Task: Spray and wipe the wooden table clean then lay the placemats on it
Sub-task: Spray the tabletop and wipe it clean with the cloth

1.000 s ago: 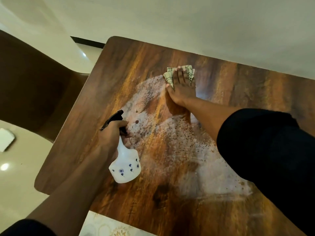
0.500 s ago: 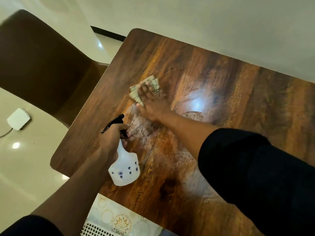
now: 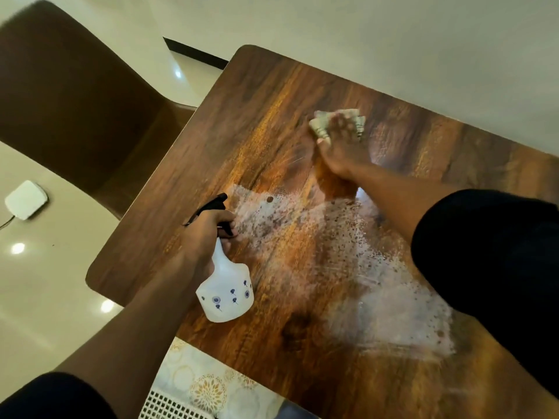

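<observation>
From my remote feed, 2 bare hands work over a dark brown, glossy wooden table with rounded corners (image 3: 248, 122). The right hand (image 3: 343, 146) lies flat, fingers spread, pressing a small folded pale cloth with a green check pattern (image 3: 322, 125) against the far middle of the tabletop; hand and cloth are blurred. The left hand (image 3: 205, 234) is wrapped tight around the neck of a white plastic spray bottle with small blue flower prints and a black trigger head (image 3: 227, 293), fingers at the trigger, the bottle tilted with its nozzle towards the far side and its base towards me, just above the table's left part. A wide patch of white, speckled spray film (image 3: 363, 285) covers the wood between the bottle and the right forearm. At the near edge I see a cream placemat with gold floral circles and a white lattice border (image 3: 205, 385) lying on the table. A brown curved chair (image 3: 75, 95) stands just beside the table's left edge, and a small white square device (image 3: 26, 199) sits on the glossy floor.
</observation>
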